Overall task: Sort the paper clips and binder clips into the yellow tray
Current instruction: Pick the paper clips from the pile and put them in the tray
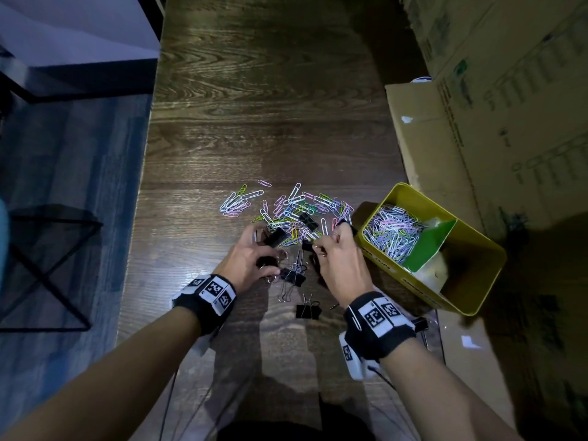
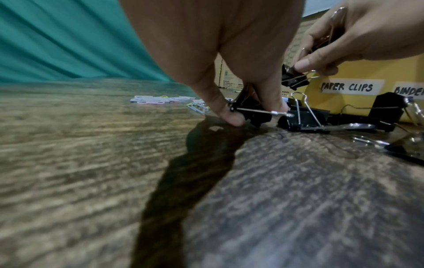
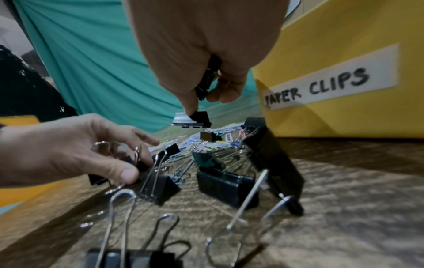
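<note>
Coloured paper clips (image 1: pixel 286 208) lie scattered on the dark wooden table with black binder clips (image 1: pixel 307 310) among and in front of them. My left hand (image 1: pixel 267 249) grips black binder clips; in the left wrist view its thumb and fingers (image 2: pixel 231 117) pinch one binder clip (image 2: pixel 252 114) against the table. My right hand (image 1: pixel 324 243) holds several small binder clips (image 3: pixel 206 81) just above the pile. The yellow tray (image 1: pixel 397 275) stands to the right, labelled "PAPER CLIPS" (image 3: pixel 321 87). Its left compartment holds a heap of paper clips (image 1: pixel 391 233) behind a green divider (image 1: pixel 429 246).
Cardboard boxes (image 1: pixel 477 122) stand along the right side behind the tray. The table's left edge (image 1: pixel 140 218) drops to a blue floor with a black wire frame (image 1: pixel 47 265). More binder clips (image 3: pixel 227 186) stand near my right wrist.
</note>
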The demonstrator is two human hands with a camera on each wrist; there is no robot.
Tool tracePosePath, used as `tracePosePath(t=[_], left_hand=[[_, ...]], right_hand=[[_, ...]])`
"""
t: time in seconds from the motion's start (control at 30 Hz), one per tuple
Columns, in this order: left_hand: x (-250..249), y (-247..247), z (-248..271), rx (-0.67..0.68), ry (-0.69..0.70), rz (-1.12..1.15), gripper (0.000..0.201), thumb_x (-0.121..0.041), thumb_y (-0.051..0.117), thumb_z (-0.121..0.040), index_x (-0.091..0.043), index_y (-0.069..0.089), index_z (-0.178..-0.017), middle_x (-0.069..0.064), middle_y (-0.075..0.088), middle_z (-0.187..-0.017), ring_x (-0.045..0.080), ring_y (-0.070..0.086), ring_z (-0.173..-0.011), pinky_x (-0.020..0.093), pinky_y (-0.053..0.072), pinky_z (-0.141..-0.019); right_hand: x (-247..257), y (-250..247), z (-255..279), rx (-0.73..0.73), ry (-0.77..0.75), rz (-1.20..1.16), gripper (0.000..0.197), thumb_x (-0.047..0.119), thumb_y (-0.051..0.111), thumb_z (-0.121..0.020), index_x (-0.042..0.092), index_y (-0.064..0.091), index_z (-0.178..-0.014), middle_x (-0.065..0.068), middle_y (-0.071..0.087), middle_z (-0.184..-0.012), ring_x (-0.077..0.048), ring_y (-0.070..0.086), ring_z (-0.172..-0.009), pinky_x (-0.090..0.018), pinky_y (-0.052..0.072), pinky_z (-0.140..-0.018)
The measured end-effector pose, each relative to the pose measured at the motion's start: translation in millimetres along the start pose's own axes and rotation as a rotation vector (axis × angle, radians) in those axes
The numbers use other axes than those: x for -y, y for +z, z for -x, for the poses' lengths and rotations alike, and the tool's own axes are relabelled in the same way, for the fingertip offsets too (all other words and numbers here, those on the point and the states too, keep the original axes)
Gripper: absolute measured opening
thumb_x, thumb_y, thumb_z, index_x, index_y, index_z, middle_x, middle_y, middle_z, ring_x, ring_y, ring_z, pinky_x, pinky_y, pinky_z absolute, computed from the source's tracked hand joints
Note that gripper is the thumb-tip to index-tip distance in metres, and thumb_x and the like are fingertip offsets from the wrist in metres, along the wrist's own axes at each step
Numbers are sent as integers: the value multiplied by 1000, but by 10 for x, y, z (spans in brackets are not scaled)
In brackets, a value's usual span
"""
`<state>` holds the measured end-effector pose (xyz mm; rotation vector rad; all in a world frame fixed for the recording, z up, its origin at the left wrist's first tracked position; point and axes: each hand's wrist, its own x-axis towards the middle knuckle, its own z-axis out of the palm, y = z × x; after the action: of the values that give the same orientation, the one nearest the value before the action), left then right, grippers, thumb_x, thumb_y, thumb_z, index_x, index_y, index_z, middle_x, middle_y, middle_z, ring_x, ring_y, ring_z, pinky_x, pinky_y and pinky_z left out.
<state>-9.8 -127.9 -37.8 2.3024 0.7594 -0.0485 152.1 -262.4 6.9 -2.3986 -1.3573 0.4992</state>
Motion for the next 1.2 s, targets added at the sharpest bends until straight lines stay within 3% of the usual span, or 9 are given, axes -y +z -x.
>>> tracePosePath(t=[0.1,0.17,0.33,0.47,0.63,0.8,0.9,1.03,1.2], left_hand=[[-15,-8,-50,80,-26,-51,34,-35,76,-72,-18,71,-102,10,40,-142,27,53,-115,42,45,-99],[-48,-17,-74,120,-49,-72,34,-35,73,-75,-18,69,-105,7,41,-141,26,51,-118,44,45,-99],[-84,-10,-106,109,-77,-46,31,-29,78,-71,-15,64,-94,7,36,-129,21,51,-101,38,47,-92],[-83,-16,-111,132,-77,-56,32,-29,80,-68,-20,58,-89,2,29,-120,19,52,-89,37,51,-80],[4,-10,21,79,-28,23,30,-25,81,-67,-16,59,-85,-4,25,-115,20,52,-93,34,49,-87],[104,91,358,78,12,6,30,-29,81,-68,-17,61,-86,1,30,-120,11,52,-79,28,50,-79],[138,238,565,127,43,-2,31,-37,78,-70,-23,58,-90,-2,28,-120,10,54,-76,29,53,-75],[71,431,748,158,81,-108,39,-58,65,-72,-32,53,-98,-5,33,-122,18,58,-92,36,55,-72],[-18,429,793,141,195,-187,61,-74,55,-68,-34,48,-114,-6,44,-123,16,47,-109,35,51,-84]], right_hand=[[-63,-25,101,-17,74,-6,6,5,61,-87,0,62,-90,-6,35,-99,-26,56,-81,-38,55,-71],[-82,-24,191,7,109,-8,8,2,58,-87,-1,63,-92,-10,41,-109,-26,58,-91,-38,55,-81],[-107,13,288,212,125,5,19,9,53,-89,4,64,-104,-11,40,-138,-25,63,-103,-34,52,-92],[-113,3,266,269,56,20,16,8,53,-84,9,62,-97,-6,47,-134,-27,63,-101,-36,51,-90],[-162,-43,185,309,-39,78,16,8,55,-78,10,65,-91,-6,53,-135,-24,53,-120,-29,40,-100],[-182,-60,276,320,43,169,23,12,53,-83,12,59,-105,-10,62,-110,-29,61,-98,-32,45,-83],[-226,10,419,309,118,177,31,7,51,-82,9,54,-113,-16,54,-119,-32,56,-106,-35,45,-88],[-262,16,499,337,214,125,43,14,62,-80,10,49,-121,-20,23,-142,-36,35,-129,-38,34,-107],[-168,-93,445,304,122,61,62,23,67,-70,23,43,-127,-15,9,-150,-35,21,-138,-45,21,-116]])
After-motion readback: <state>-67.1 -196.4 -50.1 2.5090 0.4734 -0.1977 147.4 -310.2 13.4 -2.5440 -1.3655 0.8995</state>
